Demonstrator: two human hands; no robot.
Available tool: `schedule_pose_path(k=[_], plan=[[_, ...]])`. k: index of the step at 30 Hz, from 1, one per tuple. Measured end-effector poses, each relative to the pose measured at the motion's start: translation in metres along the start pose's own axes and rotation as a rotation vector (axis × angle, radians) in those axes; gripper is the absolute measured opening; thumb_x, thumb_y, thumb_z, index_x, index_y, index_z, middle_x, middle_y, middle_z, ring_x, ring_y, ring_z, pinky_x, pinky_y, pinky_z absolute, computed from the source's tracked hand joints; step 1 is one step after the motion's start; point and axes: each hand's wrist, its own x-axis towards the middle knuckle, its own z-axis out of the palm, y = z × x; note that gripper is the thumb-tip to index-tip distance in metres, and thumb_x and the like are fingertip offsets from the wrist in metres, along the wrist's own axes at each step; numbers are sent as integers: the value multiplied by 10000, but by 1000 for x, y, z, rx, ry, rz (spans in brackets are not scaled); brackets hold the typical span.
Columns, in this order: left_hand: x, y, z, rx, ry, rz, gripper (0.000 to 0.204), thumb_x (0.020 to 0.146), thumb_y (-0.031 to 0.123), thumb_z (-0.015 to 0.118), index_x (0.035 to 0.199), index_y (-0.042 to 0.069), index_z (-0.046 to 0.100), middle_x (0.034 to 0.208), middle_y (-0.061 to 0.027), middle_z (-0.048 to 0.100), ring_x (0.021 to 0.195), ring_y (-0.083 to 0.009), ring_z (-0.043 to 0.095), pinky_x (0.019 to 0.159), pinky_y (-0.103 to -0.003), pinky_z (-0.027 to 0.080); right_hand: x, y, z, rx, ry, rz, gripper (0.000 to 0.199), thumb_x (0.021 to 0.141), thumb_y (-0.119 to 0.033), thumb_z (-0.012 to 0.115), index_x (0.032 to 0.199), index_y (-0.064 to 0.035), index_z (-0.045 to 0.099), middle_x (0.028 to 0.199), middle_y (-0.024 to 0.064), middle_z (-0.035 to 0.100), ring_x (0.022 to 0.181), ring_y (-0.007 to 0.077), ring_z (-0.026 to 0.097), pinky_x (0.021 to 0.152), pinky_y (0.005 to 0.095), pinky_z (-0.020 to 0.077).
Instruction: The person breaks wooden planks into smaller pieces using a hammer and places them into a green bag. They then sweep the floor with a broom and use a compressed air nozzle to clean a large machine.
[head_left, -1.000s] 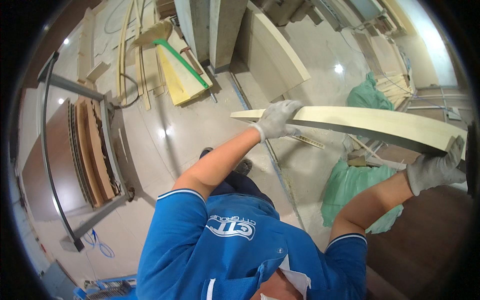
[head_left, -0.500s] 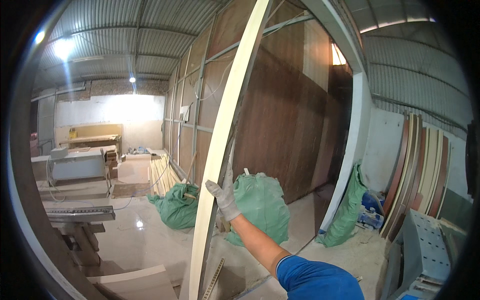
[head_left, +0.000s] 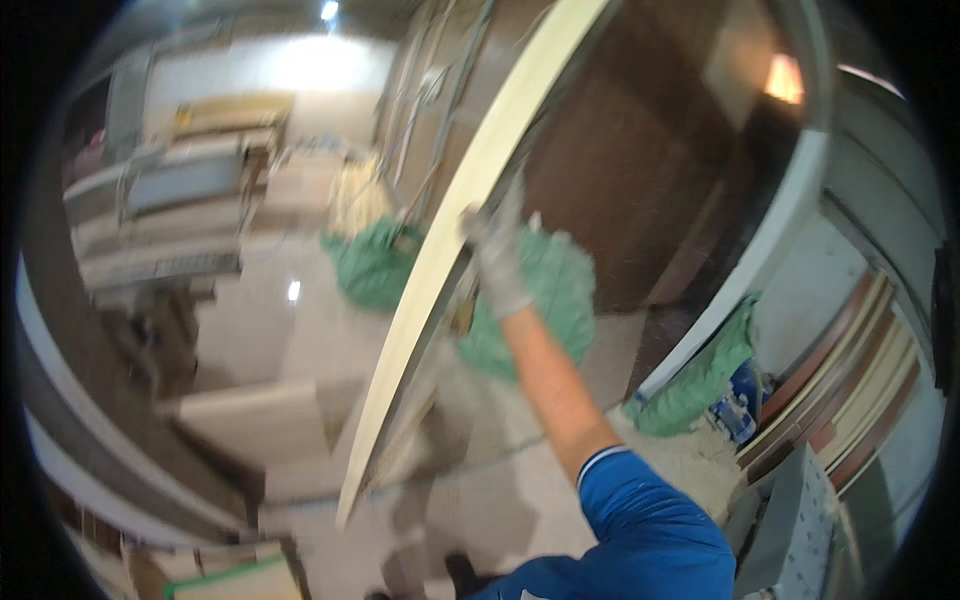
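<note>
Workpiece: one long, narrow, pale-yellow board [head_left: 425,285], located in front of me near the centre of the view. It is tilted, running from lower left to upper right, and its upper end passes out of the picture. The lower end tapers to a narrow tip; I cannot tell whether it touches the floor. The broad face is pale and the right-hand side is dark.

Right hand: my right hand [head_left: 497,255], in a light grey work glove, is closed on the board at its right-hand edge. Motion blur hides the exact finger placement. My bare forearm [head_left: 555,380] extends from a blue short sleeve [head_left: 635,505] with white trim.

Left hand: outside the view; I cannot tell its state.

Markings: a white mark [head_left: 528,595] on my shirt [head_left: 615,575] is cut by the lower edge; too little shows to read.

Surroundings: one green sack [head_left: 560,295] is behind my hand, and a second green sack [head_left: 370,265] is left of the board. A third green sack [head_left: 700,385] stands by a white post [head_left: 772,242], next to a blue machine [head_left: 740,405]. Long strips [head_left: 845,375] lean at the right, above a grey perforated metal part [head_left: 800,525].
</note>
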Motion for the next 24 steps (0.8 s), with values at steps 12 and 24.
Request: schedule_pose_path(k=[12,24], plan=[[23,96,134,-227,-268,77,559,877,539,596,1113,33,631,1144,-206,648,1103,-365,608,925,-446,467,-267,102,-65,-426,-996,1049,1093,688,-323,790,1545,-69,160,1580,179,216,1403,361,315,1131,480,302],[8,-257,14,-141,917,-607,168,900,188,545,985,103,662,830,-116,666,804,-301,670,672,-428,527,-418,137,63,13,-216,723,694,924,-334,661,1464,-61,321,1420,120,430,1289,249,445,1133,425,324]])
